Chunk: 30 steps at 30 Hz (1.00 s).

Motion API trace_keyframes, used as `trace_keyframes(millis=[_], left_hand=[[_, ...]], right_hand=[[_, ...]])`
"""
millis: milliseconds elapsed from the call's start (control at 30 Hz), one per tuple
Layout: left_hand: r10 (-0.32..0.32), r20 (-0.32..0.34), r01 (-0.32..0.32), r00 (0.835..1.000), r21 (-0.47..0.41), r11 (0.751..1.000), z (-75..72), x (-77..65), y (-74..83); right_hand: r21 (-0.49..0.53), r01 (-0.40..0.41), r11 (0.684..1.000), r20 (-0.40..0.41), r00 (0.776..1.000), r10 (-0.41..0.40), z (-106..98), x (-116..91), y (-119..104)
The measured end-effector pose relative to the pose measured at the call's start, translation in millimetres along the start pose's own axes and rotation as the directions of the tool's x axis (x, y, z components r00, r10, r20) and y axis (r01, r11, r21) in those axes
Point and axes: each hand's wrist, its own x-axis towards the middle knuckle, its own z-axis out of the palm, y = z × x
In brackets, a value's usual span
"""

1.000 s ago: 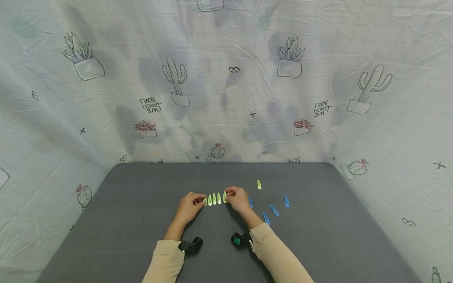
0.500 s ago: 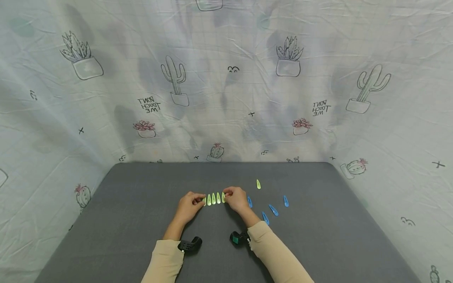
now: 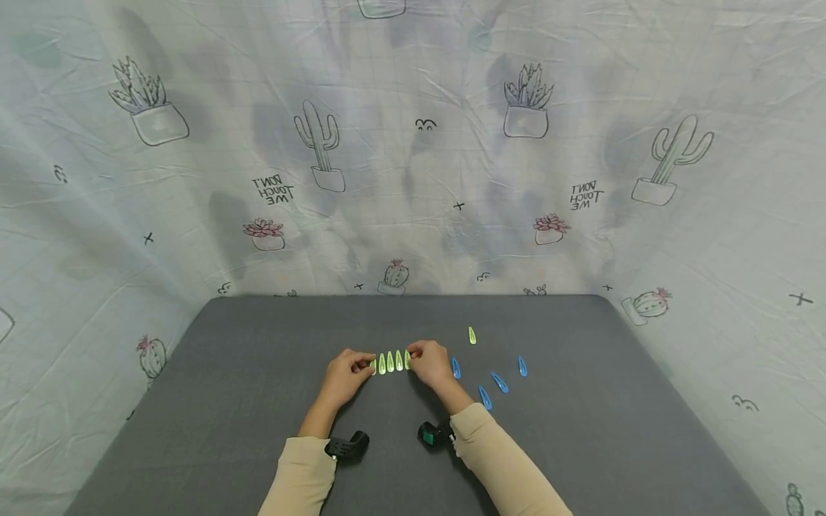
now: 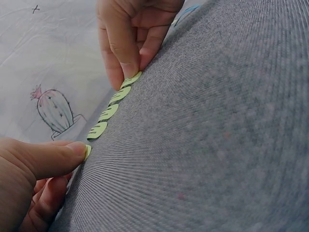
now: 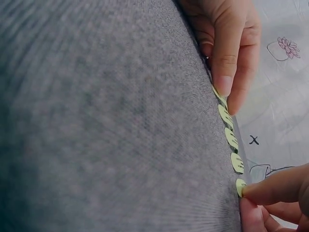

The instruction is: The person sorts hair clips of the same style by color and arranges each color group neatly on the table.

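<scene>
Several yellow-green snap hair clips (image 3: 390, 361) lie side by side in a short row on the grey table, tips pointing away. At the row's left end my left hand (image 3: 344, 374) pinches the end clip (image 4: 88, 152) between thumb and fingers, covering most of it. My right hand (image 3: 431, 362) pinches the clip at the right end (image 5: 240, 187), partly hidden by the thumb and fingertips. Between the two hands, the middle clips (image 4: 107, 112) are untouched, with narrow gaps separating them.
Beyond the right hand lies a single yellow-green clip (image 3: 472, 335). Several blue snap clips (image 3: 500, 382) are scattered to the right, one (image 3: 456, 368) close beside the right hand. A patterned cloth (image 3: 413, 179) hangs behind the grey table (image 3: 258, 330).
My right hand has moved slightly left with its clip, narrowing the gap to the neighbouring clip. The left hand stays in place at the row's other end.
</scene>
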Motion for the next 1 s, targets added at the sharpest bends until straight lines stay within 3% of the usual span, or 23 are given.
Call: trace_keyframes(millis=[167,533,733,1000], left_hand=[[-0.002,0.000,0.002,1.000,-0.006,1.000,-0.3,-0.4,0.5],[-0.003,0.002,0.004,1.000,-0.003,1.000,-0.5,0.3,0.7],[-0.003,0.001,0.003,1.000,0.005,1.000,-0.1,0.0,0.4],[0.001,-0.002,-0.001,1.000,0.002,1.000,-0.1,0.5,-0.3]], right_hand=[[0.026,0.018,0.999,-0.008,1.000,-0.018,-1.0,-1.6,1.2],[0.214,-0.010,0.977,0.019,1.000,0.006,-7.3,-5.2,12.1],[0.255,-0.012,0.967,0.034,0.999,0.004,-18.0,-7.9,16.3],[0.276,-0.003,0.961,-0.007,1.000,0.005,-38.4,-10.0,22.1]])
